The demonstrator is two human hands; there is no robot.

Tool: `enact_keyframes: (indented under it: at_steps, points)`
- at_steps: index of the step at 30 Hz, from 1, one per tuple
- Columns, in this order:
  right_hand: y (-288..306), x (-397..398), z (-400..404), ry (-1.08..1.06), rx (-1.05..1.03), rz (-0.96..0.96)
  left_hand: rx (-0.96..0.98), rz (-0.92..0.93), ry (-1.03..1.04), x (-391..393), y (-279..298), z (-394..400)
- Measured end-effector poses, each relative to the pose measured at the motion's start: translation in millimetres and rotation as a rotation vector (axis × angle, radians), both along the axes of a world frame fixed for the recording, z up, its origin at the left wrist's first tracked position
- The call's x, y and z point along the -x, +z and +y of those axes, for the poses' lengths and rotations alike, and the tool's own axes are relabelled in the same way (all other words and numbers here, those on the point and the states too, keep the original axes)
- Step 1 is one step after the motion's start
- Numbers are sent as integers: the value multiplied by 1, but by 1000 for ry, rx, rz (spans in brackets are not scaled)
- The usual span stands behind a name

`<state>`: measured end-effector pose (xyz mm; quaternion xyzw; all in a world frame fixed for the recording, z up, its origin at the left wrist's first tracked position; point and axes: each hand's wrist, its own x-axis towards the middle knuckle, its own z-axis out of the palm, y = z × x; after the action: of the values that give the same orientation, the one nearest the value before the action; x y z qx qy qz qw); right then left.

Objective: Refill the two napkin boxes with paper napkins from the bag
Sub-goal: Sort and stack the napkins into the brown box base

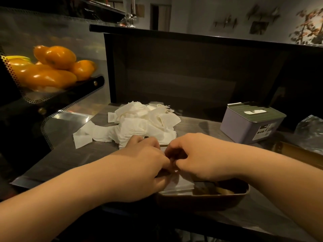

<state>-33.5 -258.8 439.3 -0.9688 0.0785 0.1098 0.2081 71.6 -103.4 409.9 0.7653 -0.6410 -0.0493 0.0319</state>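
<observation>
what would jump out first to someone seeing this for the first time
Probably the two hands, left hand and right hand, meeting over the open brown box at the counter's near edge, fingers working napkins into it. Behind them lies a loose white napkin pile, and bright oranges glow on the left shelf.

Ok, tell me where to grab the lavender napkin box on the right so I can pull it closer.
Grip the lavender box by its two short end walls, coming down from above. It stands upright with its green lid on and nothing touching it. The left hand and right hand are both busy with napkins at the brown box.
</observation>
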Motion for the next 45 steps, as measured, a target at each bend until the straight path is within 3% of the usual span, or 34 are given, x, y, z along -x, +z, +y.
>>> enact_keyframes:
  at_steps: [2, 5, 7, 9, 14, 17, 22, 27, 34, 39, 45]
  points:
    - [7, -1, -1, 18, -2, 25, -12, 60, -3, -3, 5, 1]
    - [26, -8, -7, -14, -121, -14, 327, 382, 116, -12, 17, 9]
    - [33, -19, -13, -75, -204, -148, 507, 479, 252, -28, 15, 13]
    - [30, -36, -16, -63, -178, -252, 522, 406, 371, -47, 4, 13]
    - [8, -87, -17, 96, 120, -180, 395, 196, 665, -77, -29, 6]
    - [-8, -116, -19, 145, 228, -177, 301, 194, 768, -88, -40, -6]
    - [-31, -148, -15, 220, 235, -16, 259, 223, 763, -100, -57, -13]
    - [-41, -159, -27, 281, 251, -109, 395, 212, 672, -97, -58, -10]
    - [-49, -151, -46, 359, 424, -233, 393, 112, 654, -97, -57, -9]
    - [-38, -129, -63, 251, 261, -397, 525, 253, 629, -84, -41, -15]
    - [-10, -106, -84, -34, -265, -519, 949, 366, 564, -79, -21, -38]
